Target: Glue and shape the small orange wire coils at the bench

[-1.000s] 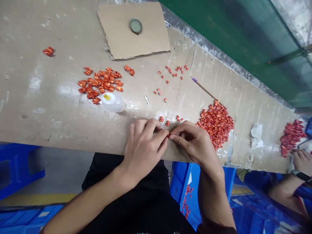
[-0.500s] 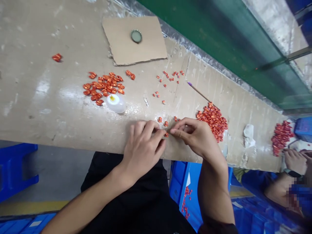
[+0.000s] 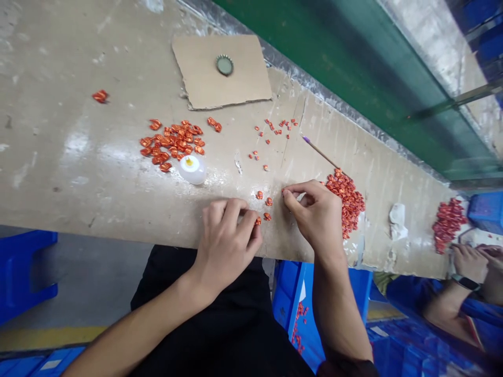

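Observation:
My left hand [image 3: 228,235] rests at the table's near edge, fingers curled, its thumb and index finger closed at a small striped orange piece [image 3: 258,221]. To the right, my right hand [image 3: 316,214] pinches another tiny orange piece [image 3: 283,192] between thumb and index finger; most of it is hidden by the fingertips. Between the hands lie a few loose orange pieces [image 3: 269,201]. Just behind my right hand is a heap of small orange-red pieces [image 3: 348,201].
Larger orange pieces [image 3: 173,139] lie left, beside a white egg-shaped object [image 3: 192,169] with a yellow spot. Cardboard [image 3: 243,86] carries a bottle cap [image 3: 225,65]. Tiny orange bits [image 3: 271,125] and a purple-tipped stick [image 3: 322,153] lie further back. A co-worker's hands [image 3: 471,262] are at far right.
My right hand has moved up slightly and now pinches a piece near the one it was beside. My left hand has shifted slightly down, its fingertips at an orange piece.

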Demonstrator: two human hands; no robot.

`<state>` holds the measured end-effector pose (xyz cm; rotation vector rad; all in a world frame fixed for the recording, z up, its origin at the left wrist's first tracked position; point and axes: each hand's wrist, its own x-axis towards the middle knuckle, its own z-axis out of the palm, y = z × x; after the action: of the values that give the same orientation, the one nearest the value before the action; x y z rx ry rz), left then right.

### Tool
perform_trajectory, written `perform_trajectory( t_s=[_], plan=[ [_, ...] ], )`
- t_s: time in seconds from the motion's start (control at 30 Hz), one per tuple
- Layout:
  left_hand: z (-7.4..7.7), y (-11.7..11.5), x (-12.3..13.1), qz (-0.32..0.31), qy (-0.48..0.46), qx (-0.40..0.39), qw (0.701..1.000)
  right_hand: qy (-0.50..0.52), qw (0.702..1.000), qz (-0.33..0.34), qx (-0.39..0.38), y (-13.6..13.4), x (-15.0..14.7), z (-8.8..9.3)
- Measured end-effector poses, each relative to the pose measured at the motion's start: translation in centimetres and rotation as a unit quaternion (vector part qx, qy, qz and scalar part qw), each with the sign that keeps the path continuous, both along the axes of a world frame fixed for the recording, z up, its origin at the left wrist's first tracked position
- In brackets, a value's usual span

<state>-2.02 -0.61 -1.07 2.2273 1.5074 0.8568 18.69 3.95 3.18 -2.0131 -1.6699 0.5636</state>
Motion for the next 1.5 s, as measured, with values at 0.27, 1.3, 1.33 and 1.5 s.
perform_trajectory(
  t_s=[0.27,1.3,1.33,1.5],
  plan=[
    [0.2,-0.1,-0.1,-0.007,-0.002,-0.016,1.000,0.031,0.999,-0.018,-0.023,-0.5,0.3,0.3],
    [0.0,0.1,-0.3,-0.066,-0.003,-0.020,0.998,0.133,0.985,0.004,-0.105,-6.0,-0.6,1.3],
    [0.1,0.1,-0.4,-0.066,-0.003,-0.023,0.998,0.132,0.985,-0.003,-0.109,-6.0,-0.5,1.4],
    [0.8,0.2,-0.6,-0.080,0.010,-0.060,0.995,0.229,0.953,-0.063,-0.186,-6.2,-0.5,1.3]
  ],
)
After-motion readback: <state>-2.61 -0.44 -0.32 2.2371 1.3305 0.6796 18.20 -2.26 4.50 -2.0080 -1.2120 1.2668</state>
